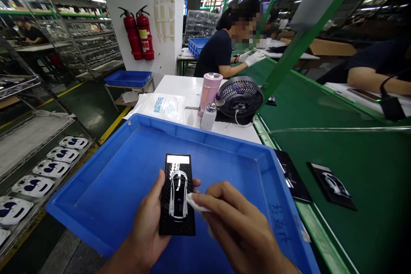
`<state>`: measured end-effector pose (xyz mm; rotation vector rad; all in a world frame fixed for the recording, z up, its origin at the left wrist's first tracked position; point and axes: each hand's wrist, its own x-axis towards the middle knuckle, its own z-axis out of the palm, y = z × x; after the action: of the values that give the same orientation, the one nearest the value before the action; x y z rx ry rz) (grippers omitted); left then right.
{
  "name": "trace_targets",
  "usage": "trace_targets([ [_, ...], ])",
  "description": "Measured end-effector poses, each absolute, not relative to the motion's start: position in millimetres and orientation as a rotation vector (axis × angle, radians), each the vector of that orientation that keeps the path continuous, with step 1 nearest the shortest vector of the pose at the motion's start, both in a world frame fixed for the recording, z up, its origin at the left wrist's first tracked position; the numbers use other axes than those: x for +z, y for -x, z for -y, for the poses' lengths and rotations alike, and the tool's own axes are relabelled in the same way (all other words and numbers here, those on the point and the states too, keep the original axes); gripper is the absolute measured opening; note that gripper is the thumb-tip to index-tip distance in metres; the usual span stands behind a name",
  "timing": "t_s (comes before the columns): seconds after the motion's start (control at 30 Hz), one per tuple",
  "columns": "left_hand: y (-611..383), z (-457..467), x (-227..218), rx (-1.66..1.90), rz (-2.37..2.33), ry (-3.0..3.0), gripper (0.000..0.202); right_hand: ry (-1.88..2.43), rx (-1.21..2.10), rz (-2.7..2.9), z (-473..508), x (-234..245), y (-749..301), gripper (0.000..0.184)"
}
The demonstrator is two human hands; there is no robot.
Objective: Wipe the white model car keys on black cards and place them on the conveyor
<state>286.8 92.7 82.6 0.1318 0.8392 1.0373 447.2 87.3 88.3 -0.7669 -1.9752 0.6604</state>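
Note:
My left hand (148, 218) is closed around a black, carbon-patterned display base (165, 222), gripping it by its long edges. On that base sits a white model car (178, 195) with a dark roof and windows. Between the fingers of my right hand (239, 222) is a folded white cloth (198, 204), pinched so its tip reaches the right side of the car. Whether the tip touches the car I cannot tell. Both hands are over a large blue tray (105, 154).
A pink tumbler (210, 92), a small white bottle (209, 116) and a black fan (240, 98) stand beyond the tray. Another model car (334, 183) lies on the green conveyor (379, 158) at right. White car bodies (34, 185) fill a left rack. A gloved co-worker (218, 51) sits ahead.

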Motion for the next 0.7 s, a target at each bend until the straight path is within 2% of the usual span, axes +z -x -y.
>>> trace_targets([
  [0.17,-287,-90,83,1.001,-0.755,-0.129,0.054,0.794,0.614,2.016,-82,83,-438,0.035],
  [0.37,-285,-92,86,1.046,-0.775,-0.111,0.051,0.794,0.802,1.954,-81,96,-447,0.031],
  [0.5,-285,-87,85,1.106,-0.883,-0.113,0.039,0.833,0.643,1.954,-83,93,-450,0.033],
  [0.7,-292,-78,87,1.181,-0.962,-0.303,0.037,0.847,0.213,2.19,-80,83,-437,0.03],
])
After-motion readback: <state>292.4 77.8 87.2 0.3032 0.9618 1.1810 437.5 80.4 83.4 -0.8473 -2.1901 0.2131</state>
